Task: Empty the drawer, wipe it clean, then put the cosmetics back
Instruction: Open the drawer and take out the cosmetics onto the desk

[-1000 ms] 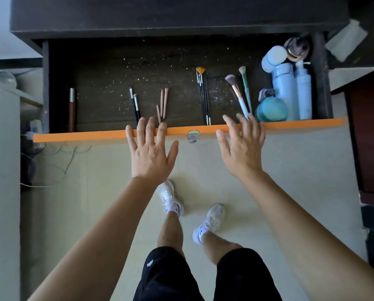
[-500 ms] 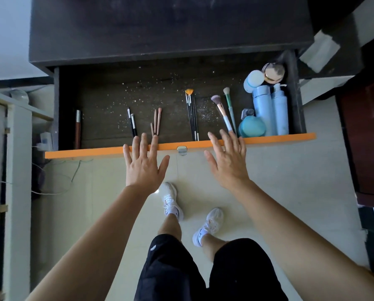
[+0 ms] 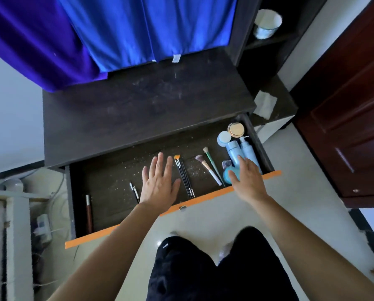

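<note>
one curtain (image 3: 138, 29) (blue), right hand (image 3: 248, 181) over jar (image 3: 227, 178)

You're facing a dark wood dresser (image 3: 149, 105), its dusty top catching light. A blue curtain (image 3: 149, 29) is hanging behind it, going purple at the left. A white wall (image 3: 12, 116) is showing left, a dark red panelled door (image 3: 344, 127) right. Pale floor tiles (image 3: 290, 213) are reflecting light. A white cup (image 3: 266, 22) is sitting on a dark side shelf (image 3: 268, 43).

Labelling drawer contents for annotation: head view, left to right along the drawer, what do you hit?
brown tube → two black pencils → left hand → thin black brushes → pink-tipped brush → right hand. Green brush, teal jar, bottles overlap; skipped.
</note>
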